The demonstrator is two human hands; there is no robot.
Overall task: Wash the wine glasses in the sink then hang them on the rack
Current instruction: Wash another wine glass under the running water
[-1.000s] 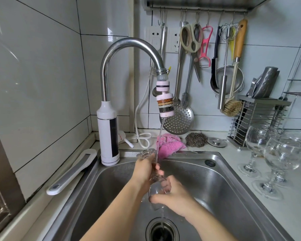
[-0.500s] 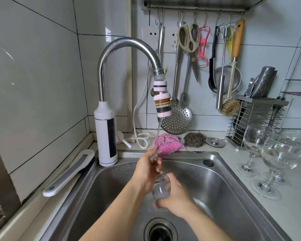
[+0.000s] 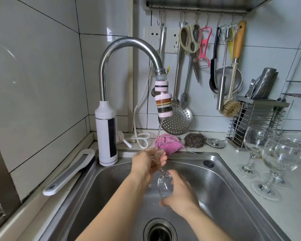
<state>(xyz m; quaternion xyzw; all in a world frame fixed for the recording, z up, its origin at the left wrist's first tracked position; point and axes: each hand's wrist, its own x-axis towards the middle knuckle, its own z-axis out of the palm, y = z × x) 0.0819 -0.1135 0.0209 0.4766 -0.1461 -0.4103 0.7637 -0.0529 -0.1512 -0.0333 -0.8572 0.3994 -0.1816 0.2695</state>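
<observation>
Washing time: our left hand (image 3: 146,165) grips the glass (image 3: 165,186) by its foot, our right hand (image 3: 180,195) wraps its bowl. Next we should rinse gently.

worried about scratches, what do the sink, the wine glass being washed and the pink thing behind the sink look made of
Sink: looks like stainless steel, brushed finish; grey metallic sheen with soft reflections.
Wine glass: clear, smooth glass by the look; the basin shows through it.
Pink cloth: soft fabric, perhaps terry or microfibre; fuzzy, rumpled surface.
</observation>
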